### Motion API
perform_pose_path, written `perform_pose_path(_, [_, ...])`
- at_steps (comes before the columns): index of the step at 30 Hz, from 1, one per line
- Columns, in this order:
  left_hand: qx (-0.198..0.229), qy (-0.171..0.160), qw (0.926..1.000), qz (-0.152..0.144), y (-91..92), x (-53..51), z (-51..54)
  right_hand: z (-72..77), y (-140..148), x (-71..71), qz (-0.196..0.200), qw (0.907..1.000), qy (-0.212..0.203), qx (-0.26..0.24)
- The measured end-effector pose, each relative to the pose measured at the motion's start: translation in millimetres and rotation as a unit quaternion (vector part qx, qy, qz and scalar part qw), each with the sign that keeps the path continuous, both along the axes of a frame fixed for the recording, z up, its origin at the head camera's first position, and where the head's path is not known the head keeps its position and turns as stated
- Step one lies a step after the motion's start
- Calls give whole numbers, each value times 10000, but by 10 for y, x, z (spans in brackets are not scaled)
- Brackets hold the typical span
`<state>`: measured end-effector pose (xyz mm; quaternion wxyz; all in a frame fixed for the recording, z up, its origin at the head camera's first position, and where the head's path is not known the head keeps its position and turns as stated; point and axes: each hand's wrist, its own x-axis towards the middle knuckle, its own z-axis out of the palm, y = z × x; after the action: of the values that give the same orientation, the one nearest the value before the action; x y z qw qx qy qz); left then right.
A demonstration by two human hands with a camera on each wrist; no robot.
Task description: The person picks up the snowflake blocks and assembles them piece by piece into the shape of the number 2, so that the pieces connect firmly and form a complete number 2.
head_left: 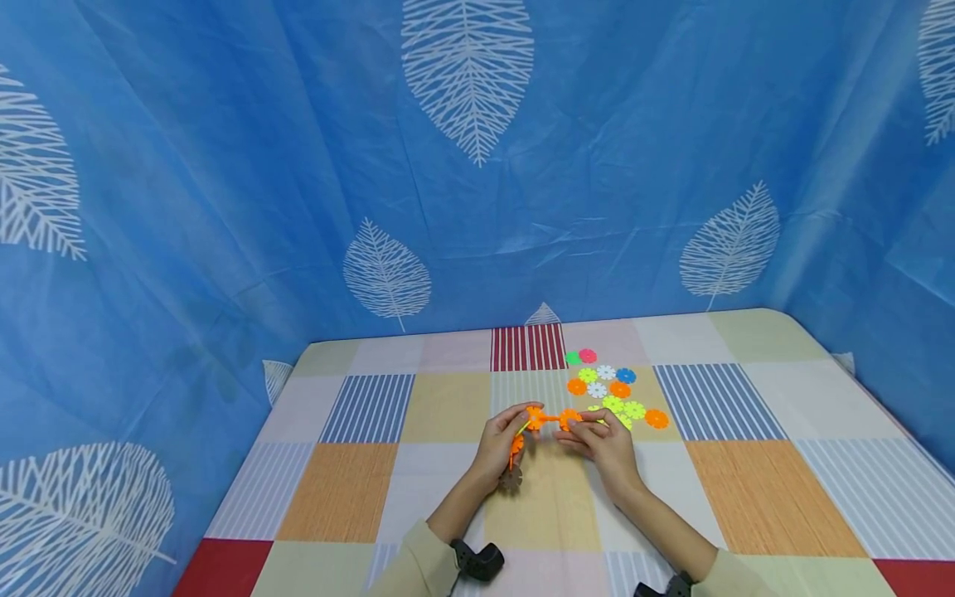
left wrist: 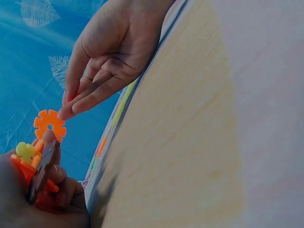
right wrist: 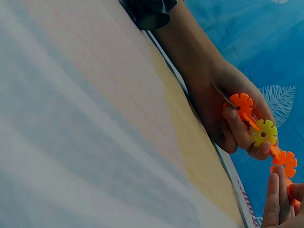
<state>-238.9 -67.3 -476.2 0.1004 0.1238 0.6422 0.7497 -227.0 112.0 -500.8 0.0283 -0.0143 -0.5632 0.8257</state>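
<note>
A chain of notched plastic snowflake discs [head_left: 535,417] stretches between the two hands, above the table. My left hand [head_left: 494,449] grips the chain's left part, where a yellow disc [right wrist: 263,134], orange discs and a grey-brown disc [head_left: 511,478] join edge to edge. The grey-brown disc hangs lowest, below the left fingers. With thumb and fingers, my right hand [head_left: 613,456] pinches an orange disc [head_left: 569,419] at the right end. In the left wrist view, the right fingertips meet beside an orange disc [left wrist: 50,125]; part of the chain is hidden by fingers.
Behind the right hand, loose discs lie spread on the patchwork tablecloth [head_left: 448,406]: orange [head_left: 656,419], blue [head_left: 626,376], white [head_left: 606,372], pink [head_left: 588,356], green and several yellow ones. A blue leaf-patterned curtain [head_left: 567,207] hangs behind the table. Each wrist carries a black camera [head_left: 479,561].
</note>
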Motion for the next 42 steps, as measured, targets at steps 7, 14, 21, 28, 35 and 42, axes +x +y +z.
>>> perform_pose_path(7, [-64, 119, 9999, 10, 1, 1, -14, -4, -17, 6, 50, 10000, -36, -6])
perform_pose_path(14, [-188, 230, 9995, -139, -9, -14, -14, 3, -14, 11, 270, 9995, -58, -121])
perform_pose_path(21, [-285, 280, 9988, -268, -11, -16, 21, 1, -1, -4, 438, 9990, -96, 3])
perform_pose_path(28, [-174, 132, 9997, -77, 8, 7, 10, -37, -20, -6, 381, 9989, 148, 213])
perform_pose_path(35, [406, -59, 9991, -55, 30, -67, -155, -47, -17, -81, 28, 9957, 839, 401])
perform_pose_path(42, [125, -36, 9999, -54, 57, -94, -263, -68, -20, -176, -103, 9955, 836, 432])
